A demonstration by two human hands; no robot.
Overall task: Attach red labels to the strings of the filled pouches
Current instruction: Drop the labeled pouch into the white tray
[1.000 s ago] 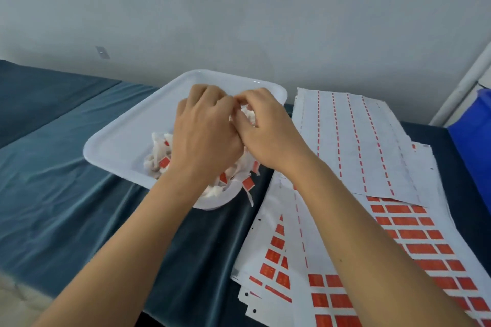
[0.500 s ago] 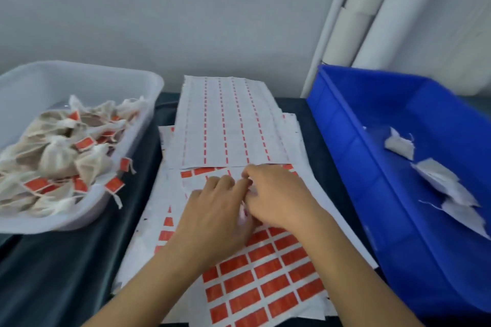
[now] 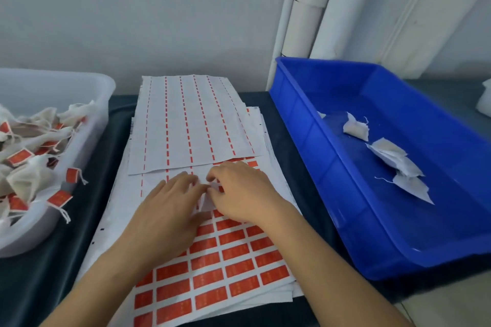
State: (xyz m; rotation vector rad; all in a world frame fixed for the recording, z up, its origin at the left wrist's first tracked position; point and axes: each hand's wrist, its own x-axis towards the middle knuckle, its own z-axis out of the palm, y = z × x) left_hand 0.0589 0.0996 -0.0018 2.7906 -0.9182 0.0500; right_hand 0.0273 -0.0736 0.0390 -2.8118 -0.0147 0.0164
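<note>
Both bare forearms were stretched forward from the lower edge of the view and were brought together in the middle. The left hand (image 3: pixel 170 210) was laid palm down, with its fingers straight and spread a little. The right hand (image 3: pixel 239 191) was placed just beside it, also palm down, its fingers bent slightly at the knuckles. The fingertips of both hands were nearly touching.

At frame centre we log a label sheet (image 3: pixel 212 268) with rows of red labels, our left hand (image 3: pixel 167 210) lying flat on it, our right hand (image 3: pixel 239 191) curled at its peeled part. Above lies a spent backing sheet (image 3: pixel 186 119). Far left: white tray (image 3: pixel 79 141) of tagged pouches (image 3: pixel 29 175). Right: blue bin (image 3: pixel 345 207) holding untagged pouches (image 3: pixel 393 159).
</note>
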